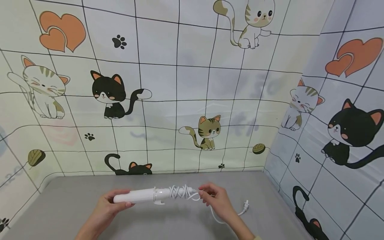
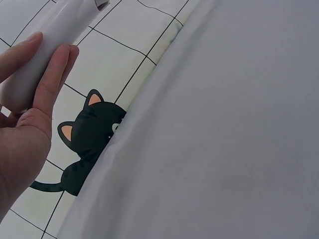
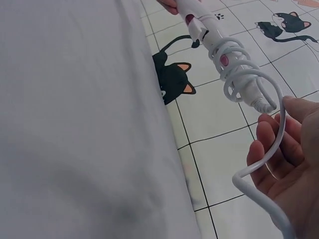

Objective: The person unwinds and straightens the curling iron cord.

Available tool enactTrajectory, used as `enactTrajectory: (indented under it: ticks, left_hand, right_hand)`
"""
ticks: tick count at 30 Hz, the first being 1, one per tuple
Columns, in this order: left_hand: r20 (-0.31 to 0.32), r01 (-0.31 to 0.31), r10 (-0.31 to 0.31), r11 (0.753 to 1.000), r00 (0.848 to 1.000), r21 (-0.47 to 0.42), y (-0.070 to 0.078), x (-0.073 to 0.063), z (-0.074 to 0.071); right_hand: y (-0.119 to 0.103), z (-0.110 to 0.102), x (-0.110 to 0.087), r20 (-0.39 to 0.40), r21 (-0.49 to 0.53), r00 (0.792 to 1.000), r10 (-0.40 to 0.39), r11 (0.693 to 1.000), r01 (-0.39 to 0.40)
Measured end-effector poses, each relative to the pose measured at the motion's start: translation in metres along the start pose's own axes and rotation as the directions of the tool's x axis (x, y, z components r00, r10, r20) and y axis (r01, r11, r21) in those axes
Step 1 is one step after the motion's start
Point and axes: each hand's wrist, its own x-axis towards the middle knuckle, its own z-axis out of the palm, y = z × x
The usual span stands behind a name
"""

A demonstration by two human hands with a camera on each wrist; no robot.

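A white curling iron (image 1: 141, 195), seemingly with a small clip lever, is held level above the grey table. My left hand (image 1: 109, 205) grips its barrel end, thumb on the near side; the left wrist view shows the fingers around the smooth barrel (image 2: 57, 32). White cord (image 3: 249, 74) is coiled loosely round the handle. At the handle's cord end, my right hand (image 1: 218, 199) pinches a loop of this cord between thumb and fingers. From there the cord's free length hangs down, ending in a white two-pin plug (image 1: 246, 205) to the right of the hand.
A grey cloth-covered table (image 1: 168, 223) lies under both hands. Behind it and on the right stand fabric walls (image 1: 162, 83) printed with grid lines, cats and hearts.
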Motion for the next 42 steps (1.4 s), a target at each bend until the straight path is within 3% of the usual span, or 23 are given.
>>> enactTrajectory:
  ticks: [5,13,17,23,31,36,42]
  left_hand:
    - [-0.009,0.012,-0.012,1.0,1.0,0.004,-0.003,-0.001,0.002]
    - [0.026,-0.062,0.064,0.997,0.998,-0.053,-0.006,-0.002,-0.007]
    - [0.042,-0.075,0.078,0.995,0.996,-0.072,-0.002,-0.004,-0.014]
    - [0.072,-0.053,0.059,0.994,0.996,-0.092,0.002,-0.004,-0.019]
    - [0.087,-0.058,0.065,0.995,0.994,-0.076,0.004,-0.001,-0.017]
    - [0.118,-0.094,0.103,0.992,0.988,-0.08,0.005,0.003,-0.019]
    - [0.125,-0.081,0.089,0.995,0.988,-0.066,0.005,0.001,-0.02]
  right_hand:
    - [0.0,-0.007,-0.007,-0.007,0.016,1.0,-0.01,1.0,0.01]
    - [0.004,-0.018,-0.012,0.093,-0.014,0.995,-0.034,0.999,0.036]
    - [0.009,-0.029,-0.015,0.093,-0.047,0.995,-0.041,0.998,0.045]
    - [0.013,-0.04,-0.018,0.094,-0.109,0.994,-0.052,0.992,0.062]
    - [0.009,-0.032,-0.016,0.106,-0.141,0.994,-0.041,0.988,0.055]
    - [0.005,-0.024,-0.013,0.1,-0.107,0.994,-0.034,0.993,0.045]
    - [-0.003,-0.012,-0.006,0.105,-0.056,0.993,-0.048,0.997,0.054]
